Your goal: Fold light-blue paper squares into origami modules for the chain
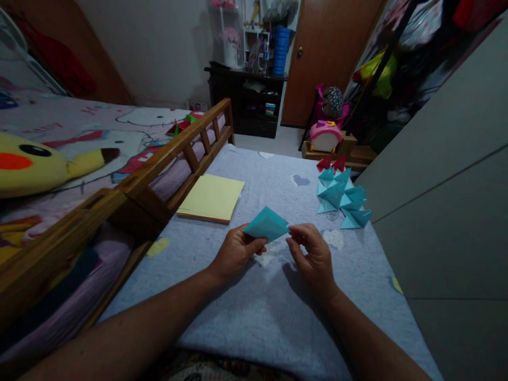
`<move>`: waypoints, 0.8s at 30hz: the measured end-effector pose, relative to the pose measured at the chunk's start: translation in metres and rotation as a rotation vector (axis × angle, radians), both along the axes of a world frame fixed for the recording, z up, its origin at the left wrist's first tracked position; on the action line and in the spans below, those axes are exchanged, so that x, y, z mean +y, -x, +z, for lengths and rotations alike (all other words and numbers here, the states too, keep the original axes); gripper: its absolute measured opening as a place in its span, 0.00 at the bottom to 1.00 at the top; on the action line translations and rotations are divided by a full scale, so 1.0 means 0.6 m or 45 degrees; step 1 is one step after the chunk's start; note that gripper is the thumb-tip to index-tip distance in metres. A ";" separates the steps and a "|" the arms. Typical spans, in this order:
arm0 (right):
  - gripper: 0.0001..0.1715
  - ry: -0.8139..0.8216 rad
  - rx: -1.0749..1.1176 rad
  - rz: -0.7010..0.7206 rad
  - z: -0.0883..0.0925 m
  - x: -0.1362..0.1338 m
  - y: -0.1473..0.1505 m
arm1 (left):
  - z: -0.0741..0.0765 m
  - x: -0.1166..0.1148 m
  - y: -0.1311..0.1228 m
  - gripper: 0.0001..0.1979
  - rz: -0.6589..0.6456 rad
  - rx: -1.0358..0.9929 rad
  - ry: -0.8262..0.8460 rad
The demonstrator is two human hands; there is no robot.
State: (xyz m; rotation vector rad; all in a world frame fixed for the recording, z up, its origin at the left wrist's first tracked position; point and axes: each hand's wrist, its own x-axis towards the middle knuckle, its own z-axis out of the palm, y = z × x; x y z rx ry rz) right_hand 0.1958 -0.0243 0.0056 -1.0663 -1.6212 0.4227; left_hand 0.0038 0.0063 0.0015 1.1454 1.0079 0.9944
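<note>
A folded teal paper (266,224) is held just above the grey-blue blanket (254,312). My left hand (235,252) pinches its lower left edge with thumb and fingers closed. My right hand (313,257) pinches its right corner with fingertips pressed together. A pile of folded teal paper pieces (342,198), with two red ones (331,163) behind it, lies to the right beyond my right hand. A stack of yellow paper sheets (211,198) lies to the left beyond my left hand.
A wooden bed rail (166,159) runs along the left, with a yellow plush toy (35,163) on the bed behind it. A grey wall or cabinet side (448,201) borders the right. A dark shelf unit (254,100), a door and a pink toy (325,135) stand at the far end.
</note>
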 end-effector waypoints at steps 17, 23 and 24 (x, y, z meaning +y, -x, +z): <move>0.18 -0.036 0.031 0.035 0.000 -0.005 0.000 | -0.023 0.003 0.009 0.12 0.001 0.118 -0.166; 0.18 -0.040 -0.028 -0.017 0.000 -0.005 -0.001 | -0.015 0.001 0.009 0.13 -0.035 0.050 -0.062; 0.19 -0.036 -0.034 -0.021 0.000 -0.005 -0.001 | -0.010 0.001 0.007 0.13 -0.043 0.015 -0.036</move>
